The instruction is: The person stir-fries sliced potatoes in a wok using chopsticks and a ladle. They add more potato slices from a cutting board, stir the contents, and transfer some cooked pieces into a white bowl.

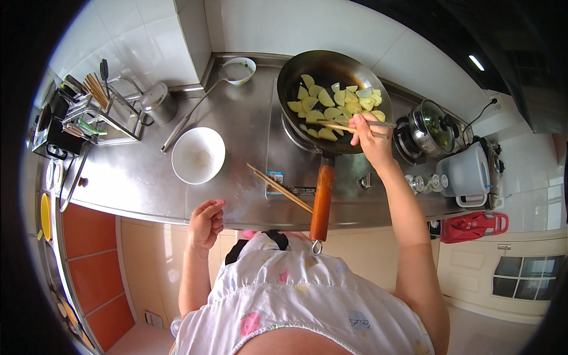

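Note:
My right hand is shut on a pair of chopsticks, their tips among pale yellow slices, possibly potato, in a dark wok. The wok rests on a gas hob, its orange-brown wooden handle pointing towards me. Near the counter's front edge hovers my left hand, fingers curled, with nothing visible in it. A white bowl, with a little residue at its bottom, stands beyond it. Another pair of chopsticks lies on the steel surface, partly hidden under the wok handle.
A long-handled ladle leans in a small white bowl at the back. Left stand a lidded metal pot and a utensil rack. Right are a glass-lidded pot, small jars and a translucent plastic container.

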A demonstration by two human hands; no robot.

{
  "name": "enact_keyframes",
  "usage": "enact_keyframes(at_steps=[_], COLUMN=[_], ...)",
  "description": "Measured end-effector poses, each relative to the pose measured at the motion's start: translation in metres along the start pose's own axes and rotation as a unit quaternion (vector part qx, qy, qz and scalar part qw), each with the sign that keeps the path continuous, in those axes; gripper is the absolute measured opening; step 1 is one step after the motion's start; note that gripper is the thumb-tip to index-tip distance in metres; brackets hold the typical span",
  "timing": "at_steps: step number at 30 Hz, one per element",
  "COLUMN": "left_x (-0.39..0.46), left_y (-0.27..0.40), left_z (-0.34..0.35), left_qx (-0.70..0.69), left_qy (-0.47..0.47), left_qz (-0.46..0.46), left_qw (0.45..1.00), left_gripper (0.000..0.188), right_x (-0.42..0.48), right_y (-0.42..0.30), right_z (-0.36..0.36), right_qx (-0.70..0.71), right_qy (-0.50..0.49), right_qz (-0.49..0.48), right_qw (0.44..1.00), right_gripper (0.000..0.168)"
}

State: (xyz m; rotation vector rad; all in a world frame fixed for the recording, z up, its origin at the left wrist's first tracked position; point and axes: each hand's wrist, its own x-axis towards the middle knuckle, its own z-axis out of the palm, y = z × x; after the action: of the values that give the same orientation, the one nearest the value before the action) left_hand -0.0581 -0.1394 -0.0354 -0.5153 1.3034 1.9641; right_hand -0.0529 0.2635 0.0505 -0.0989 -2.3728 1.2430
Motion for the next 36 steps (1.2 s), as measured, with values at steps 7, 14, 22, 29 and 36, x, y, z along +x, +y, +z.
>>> enact_keyframes(at_steps=[7,14,22,29,36], left_x=[0.0,0.004,-0.001,0.002,-0.004], left_y=[0.002,-0.001,0.001,0.003,-0.001], left_z=[-0.003,0.001,-0.005,-0.001,-0.004], left_qx=[0.003,0.007,0.003,0.008,-0.002], left_qy=[0.001,-0.001,0.018,0.008,0.023], left_qz=[0.003,-0.002,-0.001,0.005,0.001], left_qw=[1.0,1.0,1.0,1.0,1.0], left_gripper=[0.009,0.009,0.01,0.01,0.011], right_x=[0.01,0.031,0.018,0.016,-0.038], right_y=[0.007,0.037,0.022,0.018,-0.069], right_z=[-0.001,0.017,0.016,-0.006,-0.096], right_qx=[0.075,0.074,0.093,0.007,-0.479], right_qy=[0.085,0.064,0.088,0.127,0.241], right_qz=[0.035,0.045,0.018,0.006,-0.137], right_qw=[0.993,0.994,0.992,0.992,0.833], right_gripper=[0.024,0.039,0.03,0.028,0.018])
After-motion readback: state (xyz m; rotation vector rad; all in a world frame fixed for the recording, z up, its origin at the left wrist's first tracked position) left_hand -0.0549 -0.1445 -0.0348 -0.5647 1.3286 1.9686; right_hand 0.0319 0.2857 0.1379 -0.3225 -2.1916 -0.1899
